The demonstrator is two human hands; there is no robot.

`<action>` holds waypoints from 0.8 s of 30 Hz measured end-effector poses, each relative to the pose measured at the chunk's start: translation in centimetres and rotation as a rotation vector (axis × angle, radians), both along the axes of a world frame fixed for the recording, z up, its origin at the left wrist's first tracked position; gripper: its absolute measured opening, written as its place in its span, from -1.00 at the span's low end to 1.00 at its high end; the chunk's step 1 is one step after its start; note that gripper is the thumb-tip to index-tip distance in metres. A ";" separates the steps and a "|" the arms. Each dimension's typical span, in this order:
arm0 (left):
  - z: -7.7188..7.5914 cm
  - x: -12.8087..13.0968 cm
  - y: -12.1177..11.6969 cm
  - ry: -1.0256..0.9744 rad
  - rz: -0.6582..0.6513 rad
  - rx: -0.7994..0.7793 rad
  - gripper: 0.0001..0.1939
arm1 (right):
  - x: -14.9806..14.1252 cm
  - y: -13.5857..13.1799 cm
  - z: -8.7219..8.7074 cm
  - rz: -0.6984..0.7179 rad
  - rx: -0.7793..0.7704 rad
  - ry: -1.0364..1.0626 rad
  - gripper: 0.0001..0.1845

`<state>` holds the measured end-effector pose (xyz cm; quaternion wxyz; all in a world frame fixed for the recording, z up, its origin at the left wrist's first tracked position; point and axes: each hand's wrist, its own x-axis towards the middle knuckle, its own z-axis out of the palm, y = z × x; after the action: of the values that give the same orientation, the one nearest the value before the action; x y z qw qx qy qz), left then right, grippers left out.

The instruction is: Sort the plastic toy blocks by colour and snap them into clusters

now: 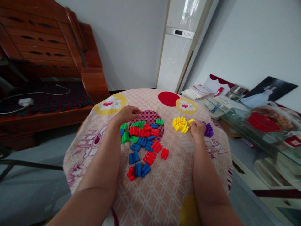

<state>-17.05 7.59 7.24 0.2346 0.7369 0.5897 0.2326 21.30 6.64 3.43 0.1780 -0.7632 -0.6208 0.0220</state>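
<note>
Small plastic pegs lie in colour groups on a round table with a patterned cloth [164, 188]. Mixed red, blue and green pegs [143, 138] fill the middle. A yellow pile [180, 124] and a purple pile [208, 129] sit to the right. My left hand [125, 114] rests palm down, fingers curled, at the far left edge of the mixed pegs, touching green ones. My right hand [198, 129] lies between the yellow and purple piles, fingers pinched on a yellow peg [191, 121].
A wooden bench [47, 62] with a charger and cable stands at the left. A white floor-standing air conditioner [177, 47] is behind the table. A glass-topped table [246, 122] with papers, a red bowl and a framed picture is at the right.
</note>
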 end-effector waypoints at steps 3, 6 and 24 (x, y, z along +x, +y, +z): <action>0.0 0.0 0.0 0.008 -0.003 0.004 -0.56 | -0.3 0.1 -0.5 -0.026 0.097 -0.076 -0.56; -0.1 0.1 0.0 0.003 -0.009 0.000 -0.55 | -0.3 0.2 -0.8 0.002 0.110 -0.069 -0.54; -0.8 -0.1 0.4 -0.038 -0.011 0.005 -0.57 | 1.1 1.6 -2.3 -0.161 0.301 0.119 -0.54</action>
<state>-17.19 8.03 6.45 0.2451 0.7363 0.5805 0.2465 22.37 8.19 1.17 0.3277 -0.7724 -0.5425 -0.0404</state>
